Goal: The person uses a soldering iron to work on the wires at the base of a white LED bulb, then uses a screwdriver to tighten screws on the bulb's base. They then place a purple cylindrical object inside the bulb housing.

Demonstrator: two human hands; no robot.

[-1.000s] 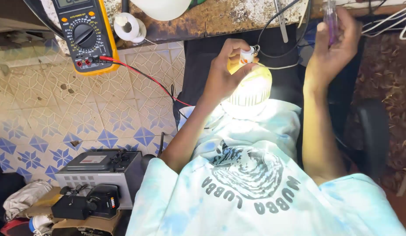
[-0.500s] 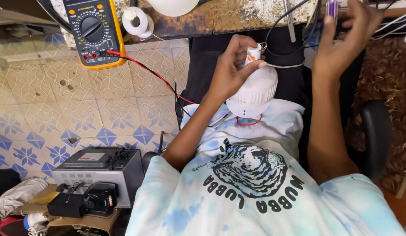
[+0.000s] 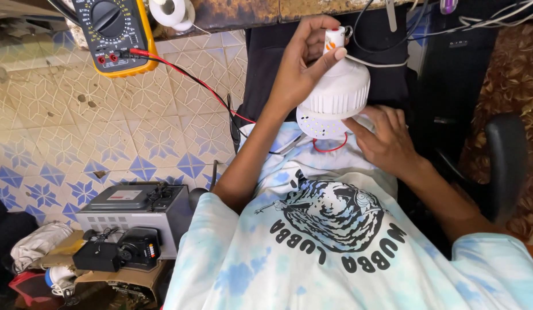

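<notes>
At upper left, a yellow-cased multimeter with a black dial [image 3: 112, 31] is seen on the worn bench edge above a patterned blue-and-cream tiled floor [image 3: 77, 132]; a grey metal box [image 3: 137, 209] is seen at lower left; at upper centre, a white ribbed plastic LED bulb [image 3: 335, 95] is pinched at its narrow neck by the left hand [image 3: 304, 63]; it is judged light, stiff and crackable, best held by the ribbed body; the right hand [image 3: 387, 140] is laid spread beside its perforated face, gripping nothing.
</notes>
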